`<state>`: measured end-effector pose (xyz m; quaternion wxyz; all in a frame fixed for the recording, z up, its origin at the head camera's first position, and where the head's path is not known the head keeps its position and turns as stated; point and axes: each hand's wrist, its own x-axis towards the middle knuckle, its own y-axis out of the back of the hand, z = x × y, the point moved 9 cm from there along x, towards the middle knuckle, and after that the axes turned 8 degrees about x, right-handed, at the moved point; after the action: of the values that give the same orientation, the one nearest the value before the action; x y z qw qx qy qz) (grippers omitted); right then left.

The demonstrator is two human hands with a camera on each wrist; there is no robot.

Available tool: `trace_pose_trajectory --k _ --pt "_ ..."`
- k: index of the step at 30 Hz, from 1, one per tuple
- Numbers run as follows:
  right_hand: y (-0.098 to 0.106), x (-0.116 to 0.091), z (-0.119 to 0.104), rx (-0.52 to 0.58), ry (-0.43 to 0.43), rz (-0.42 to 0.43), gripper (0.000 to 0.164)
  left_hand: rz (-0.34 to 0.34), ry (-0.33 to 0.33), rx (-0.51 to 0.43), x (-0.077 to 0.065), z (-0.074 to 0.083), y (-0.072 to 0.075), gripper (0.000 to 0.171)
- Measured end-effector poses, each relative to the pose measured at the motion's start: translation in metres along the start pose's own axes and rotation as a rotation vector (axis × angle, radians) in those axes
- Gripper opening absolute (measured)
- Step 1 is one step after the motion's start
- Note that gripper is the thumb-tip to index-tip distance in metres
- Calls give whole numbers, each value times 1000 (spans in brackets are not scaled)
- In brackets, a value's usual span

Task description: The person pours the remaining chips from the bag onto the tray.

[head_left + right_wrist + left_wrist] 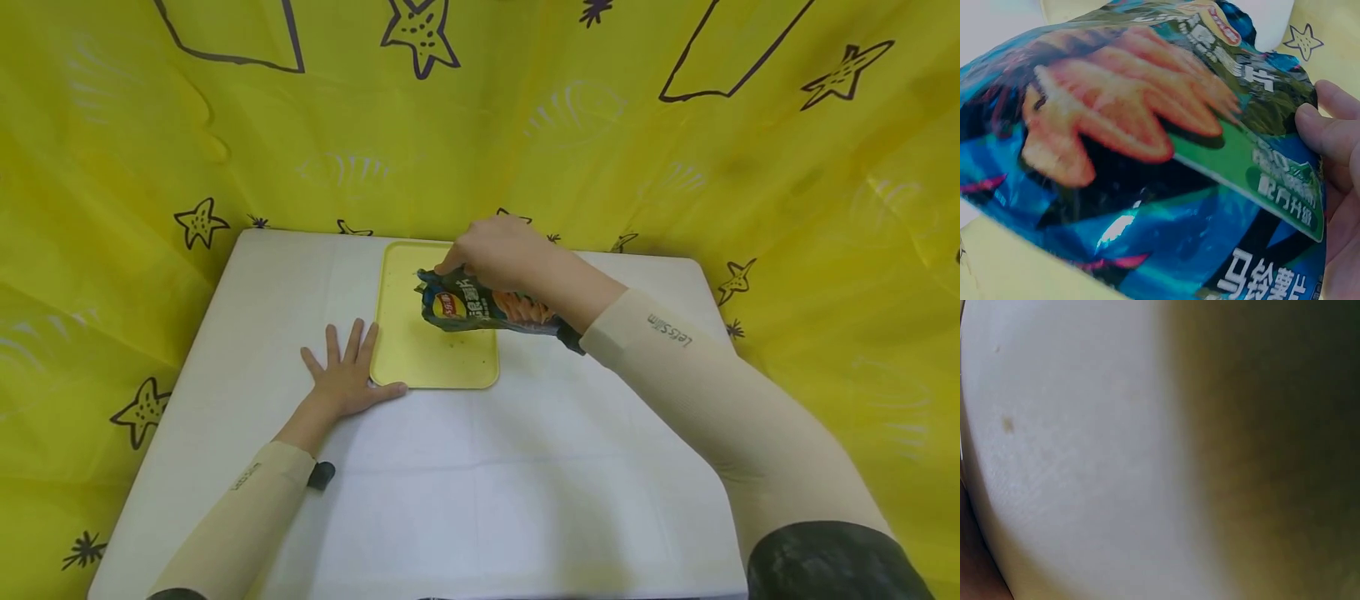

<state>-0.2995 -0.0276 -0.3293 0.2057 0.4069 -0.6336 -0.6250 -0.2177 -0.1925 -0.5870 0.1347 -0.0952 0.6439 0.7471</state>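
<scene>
"What's the tally?"
"One left hand [343, 379], one right hand [506, 252]: two altogether."
"And besides those?"
"One snack bag [486, 304], one yellow tray [405, 350], one white table [450, 508], one yellow backdrop [247, 117]."
"And how many beige sleeves [675, 375] would you count?"
"Two: one left, one right."

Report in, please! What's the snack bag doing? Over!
Right hand gripping snack bag, partly over yellow tray. Left hand spread at tray's near-left corner. Nothing visibly in the way. Over.
</scene>
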Motion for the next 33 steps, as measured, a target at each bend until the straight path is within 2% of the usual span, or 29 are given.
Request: trace_pose_trajectory --k 8,16,33 --pt "15 4 -9 -8 1 3 48 -9 4 -9 1 -1 1 129" --pt "11 10 -13 -18 13 -19 47 -2 3 -2 1 -2 0 129" --pt "13 8 -11 -55 1 -40 44 0 1 -9 2 1 0 129"
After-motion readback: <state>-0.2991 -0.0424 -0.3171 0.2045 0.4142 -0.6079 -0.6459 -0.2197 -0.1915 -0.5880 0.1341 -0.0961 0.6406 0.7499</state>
